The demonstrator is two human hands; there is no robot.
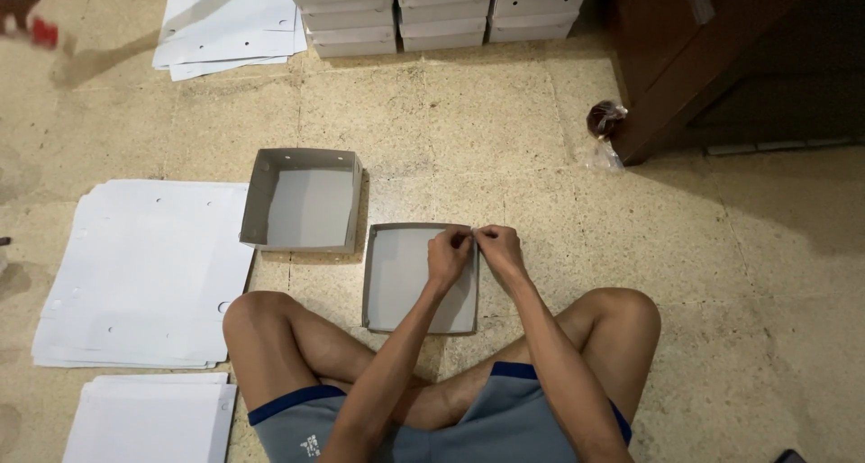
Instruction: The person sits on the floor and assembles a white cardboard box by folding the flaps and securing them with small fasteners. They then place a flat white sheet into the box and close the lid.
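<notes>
A shallow grey cardboard box lid (396,278) lies on the floor in front of my crossed legs. My left hand (449,254) and my right hand (498,249) both pinch its far right corner, fingers closed on the cardboard edge. A deeper grey box (302,200) stands open just behind and to the left, apart from my hands.
Stacks of flat white cardboard sheets (149,269) lie at my left, with another stack (153,418) near my knee and more (225,22) at the back. Finished white boxes (441,13) are piled at the far wall. A dark wooden cabinet (694,58) and a plastic bag (605,125) sit at right.
</notes>
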